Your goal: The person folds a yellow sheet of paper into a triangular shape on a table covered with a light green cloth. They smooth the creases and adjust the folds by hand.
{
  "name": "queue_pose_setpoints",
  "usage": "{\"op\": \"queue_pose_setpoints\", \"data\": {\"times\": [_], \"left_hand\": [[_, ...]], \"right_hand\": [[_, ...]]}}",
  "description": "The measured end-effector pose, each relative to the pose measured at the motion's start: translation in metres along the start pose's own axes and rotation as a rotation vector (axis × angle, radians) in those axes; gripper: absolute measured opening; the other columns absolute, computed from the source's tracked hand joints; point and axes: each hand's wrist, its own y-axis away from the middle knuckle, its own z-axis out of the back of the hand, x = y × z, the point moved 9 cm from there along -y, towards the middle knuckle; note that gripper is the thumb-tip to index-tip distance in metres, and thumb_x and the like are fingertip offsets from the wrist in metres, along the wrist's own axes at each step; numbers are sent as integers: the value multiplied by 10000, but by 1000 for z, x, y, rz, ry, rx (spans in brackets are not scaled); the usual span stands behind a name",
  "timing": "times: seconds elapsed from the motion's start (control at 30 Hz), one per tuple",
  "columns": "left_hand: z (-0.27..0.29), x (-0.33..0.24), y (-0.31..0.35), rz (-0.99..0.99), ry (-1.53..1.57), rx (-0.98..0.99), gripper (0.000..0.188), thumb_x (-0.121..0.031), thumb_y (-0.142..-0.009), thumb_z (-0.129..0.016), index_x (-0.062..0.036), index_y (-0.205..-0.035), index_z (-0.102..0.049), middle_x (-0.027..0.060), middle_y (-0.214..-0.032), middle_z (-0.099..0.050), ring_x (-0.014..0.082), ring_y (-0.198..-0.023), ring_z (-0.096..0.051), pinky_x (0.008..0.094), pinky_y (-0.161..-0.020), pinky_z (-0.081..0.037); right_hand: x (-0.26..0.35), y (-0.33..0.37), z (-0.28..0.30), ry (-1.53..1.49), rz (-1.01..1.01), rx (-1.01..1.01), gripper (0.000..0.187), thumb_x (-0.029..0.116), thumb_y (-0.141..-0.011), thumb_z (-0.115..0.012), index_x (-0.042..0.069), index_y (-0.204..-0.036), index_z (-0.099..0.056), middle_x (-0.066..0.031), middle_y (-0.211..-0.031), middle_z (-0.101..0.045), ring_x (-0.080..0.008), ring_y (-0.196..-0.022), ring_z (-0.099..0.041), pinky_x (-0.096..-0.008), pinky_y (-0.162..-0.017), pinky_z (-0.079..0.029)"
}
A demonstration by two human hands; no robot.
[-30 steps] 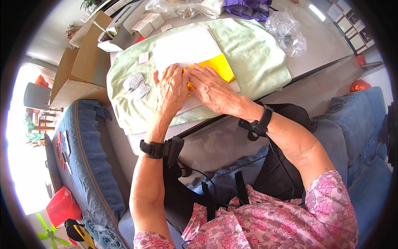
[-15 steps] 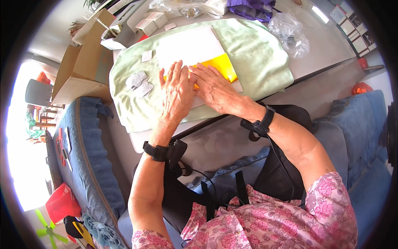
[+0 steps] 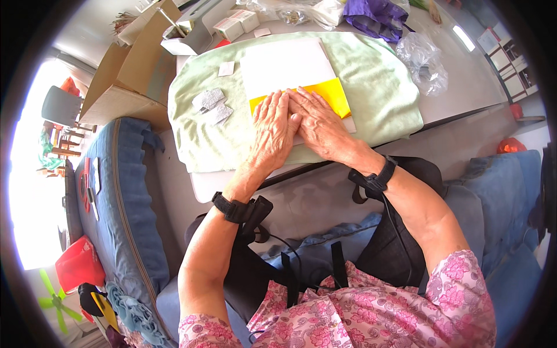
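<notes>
A strip of yellow paper point(image 3: 329, 95) lies across the lower part of a white sheet or board point(image 3: 284, 64), on a pale green towel point(image 3: 380, 87). My left hand point(image 3: 274, 126) rests flat on the yellow strip's left part, fingers stretched out. Beside it, my right hand point(image 3: 318, 123) presses flat on its middle, fingertips pointing up and to the left. The two hands touch near the index fingers. They cover part of the yellow strip and the board's near edge. Left of the board lie several small grey pieces point(image 3: 213, 100) and a white square point(image 3: 226, 69).
A cardboard box point(image 3: 136, 78) stands left of the table, near a grey holder point(image 3: 187, 39) and small white boxes point(image 3: 237, 24). Behind the towel on the right are a purple bag point(image 3: 374, 18) and a clear plastic bag point(image 3: 422, 62). A blue-covered sofa point(image 3: 130, 191) is at left.
The view has shifted, so the table things appear farther right. My left hand's thumb, spread out before, now lies closer to my right hand. Both hands stay flat on the yellow paper.
</notes>
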Motion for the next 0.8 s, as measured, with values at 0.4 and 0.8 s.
{"op": "queue_pose_setpoints", "data": {"times": [0.4, 0.8], "left_hand": [[-6, 6, 2, 21, -1, -7, 566, -344, -1023, -416, 79, -1399, -392, 271, -1468, -392, 415, -1400, -312, 495, -1157, -203], [-4, 3, 1, -2, -68, -5, 553, -319, -1014, -442, 93, -1381, -410, 287, -1448, -409, 415, -1384, -342, 478, -1151, -237]], "right_hand": [[-2, -1, -4, 48, -12, 48, 538, 195, -969, -446, -32, -1449, -363, -166, -1514, -369, -343, -1431, -290, -464, -1175, -227], [3, -4, 5, 198, 25, 19, 519, 230, -954, -487, 7, -1418, -425, -160, -1492, -395, -358, -1409, -320, -499, -1149, -250]]}}
